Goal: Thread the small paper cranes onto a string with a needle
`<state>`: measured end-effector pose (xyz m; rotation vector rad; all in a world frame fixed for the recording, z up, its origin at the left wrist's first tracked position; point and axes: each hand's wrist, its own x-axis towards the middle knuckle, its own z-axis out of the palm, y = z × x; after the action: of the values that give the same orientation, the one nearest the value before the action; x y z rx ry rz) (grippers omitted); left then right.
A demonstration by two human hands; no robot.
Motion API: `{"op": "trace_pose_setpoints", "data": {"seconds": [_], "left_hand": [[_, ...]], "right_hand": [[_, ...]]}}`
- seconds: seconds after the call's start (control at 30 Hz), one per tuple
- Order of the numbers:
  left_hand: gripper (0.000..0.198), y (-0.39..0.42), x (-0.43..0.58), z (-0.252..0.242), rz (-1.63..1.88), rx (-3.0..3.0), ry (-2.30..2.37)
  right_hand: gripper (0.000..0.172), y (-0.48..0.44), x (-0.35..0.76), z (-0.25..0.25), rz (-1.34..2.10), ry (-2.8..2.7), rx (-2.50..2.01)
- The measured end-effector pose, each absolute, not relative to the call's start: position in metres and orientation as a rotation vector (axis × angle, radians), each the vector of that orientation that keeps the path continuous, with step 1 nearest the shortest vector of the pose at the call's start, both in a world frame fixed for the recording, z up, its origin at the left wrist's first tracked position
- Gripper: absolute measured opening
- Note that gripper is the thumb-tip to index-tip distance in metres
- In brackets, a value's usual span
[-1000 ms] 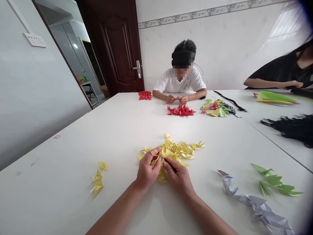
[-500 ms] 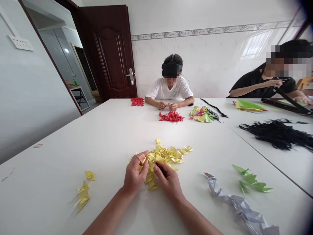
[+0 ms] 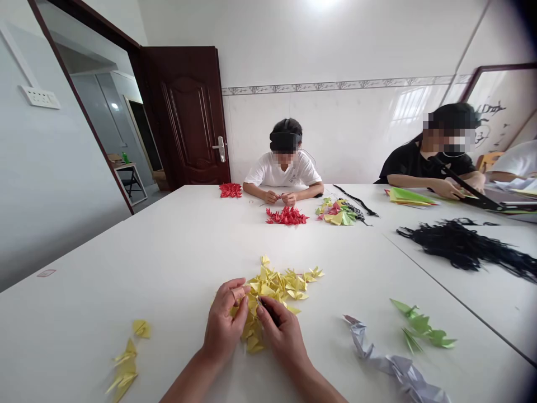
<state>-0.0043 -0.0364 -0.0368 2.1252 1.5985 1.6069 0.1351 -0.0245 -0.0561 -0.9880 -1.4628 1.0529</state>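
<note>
My view had tilted up since the earlier frame, so my hands sat lower in it. My left hand [image 3: 224, 316] was half closed against the yellow paper cranes [image 3: 272, 285], lower middle of the frame; I cannot tell whether it held one. My right hand [image 3: 280, 336] pinched a thin dark strand [image 3: 271, 313]. Green paper cranes [image 3: 422, 324] lay to the lower right.

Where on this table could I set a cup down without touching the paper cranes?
Bare white tabletop lies left of the yellow paper cranes, and between them and the red paper cranes. It is crowded around the left hand and right hand, among the yellow cranes.
</note>
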Motion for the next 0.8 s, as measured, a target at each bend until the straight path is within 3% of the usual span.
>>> {"op": "trace_pose_setpoints", "data": {"seconds": [0.33,0.57,0.8], "left_hand": [[0.018,-0.033,-0.009,-0.038,1.672,2.171,1.625],[0.021,-0.055,-0.044,-0.005,1.763,2.354,1.845],[0.026,-0.141,-0.129,-0.014,1.694,1.616,2.504]], "right_hand": [[0.037,-0.024,0.134,-0.058,1.067,-1.433,-0.957],[0.046,-0.021,0.134,-0.061,1.119,-1.412,-0.994],[0.058,-0.027,0.141,-0.058,1.203,-1.421,-1.146]]}}
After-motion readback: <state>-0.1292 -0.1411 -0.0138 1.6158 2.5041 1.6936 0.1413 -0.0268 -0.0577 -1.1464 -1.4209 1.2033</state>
